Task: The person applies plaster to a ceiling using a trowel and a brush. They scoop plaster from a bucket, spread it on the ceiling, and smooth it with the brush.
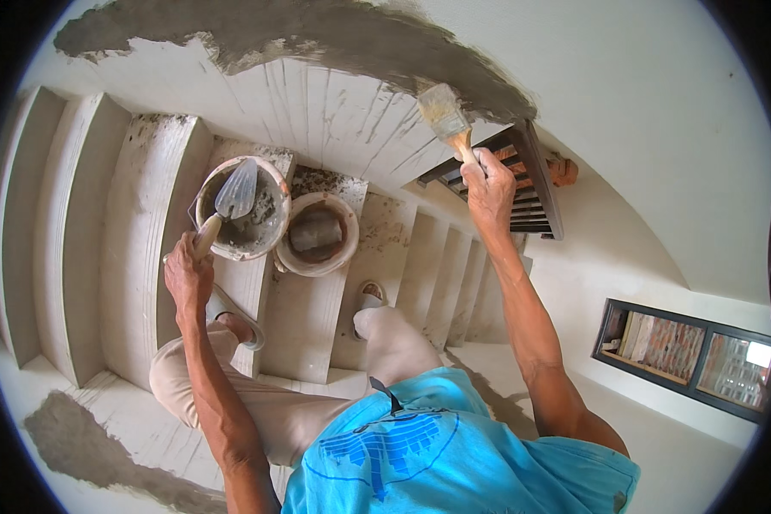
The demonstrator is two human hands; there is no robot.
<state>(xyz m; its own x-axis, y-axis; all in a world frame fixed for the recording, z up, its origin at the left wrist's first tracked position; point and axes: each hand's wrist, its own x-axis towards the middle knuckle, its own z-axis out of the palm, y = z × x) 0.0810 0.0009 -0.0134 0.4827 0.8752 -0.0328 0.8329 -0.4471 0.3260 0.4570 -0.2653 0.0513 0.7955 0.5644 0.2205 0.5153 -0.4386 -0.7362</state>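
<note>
My left hand (188,270) is closed on the wooden handle of a trowel (236,190), whose pale blade is over a bucket of grey mortar (261,224). Beside it stands a second bucket (337,258) with darker contents and an object inside that I cannot make out clearly. My right hand (488,190) grips a wide paintbrush (441,113) by its wooden handle, its stained bristles at the lower edge of a dark grey mortar band (360,43) on the white wall. Streaks run down below that band.
Concrete steps (128,257) run left to right, carrying both buckets and my sandalled feet (368,300). A dark slatted railing (540,201) is behind my right hand. A dark-framed window (655,347) sits at lower right. More grey mortar (77,437) marks the surface at lower left.
</note>
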